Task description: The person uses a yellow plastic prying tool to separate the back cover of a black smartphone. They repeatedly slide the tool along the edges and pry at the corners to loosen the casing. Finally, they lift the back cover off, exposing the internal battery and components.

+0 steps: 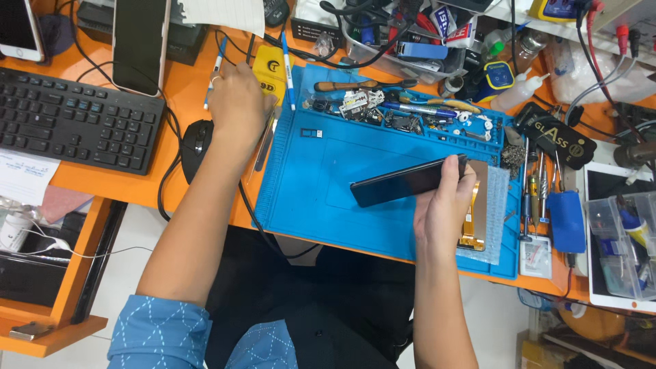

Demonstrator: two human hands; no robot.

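There are two hands: the left hand (236, 102) and the right hand (444, 205). On the counter (184, 89) I count one black keyboard (75, 123), one black mouse (196, 147), one blue work mat (307, 198), and three phones: a white one (19, 29), a dark one (140, 42) and a held one (403, 183). Two blue pens (288, 68) lie near the mat.
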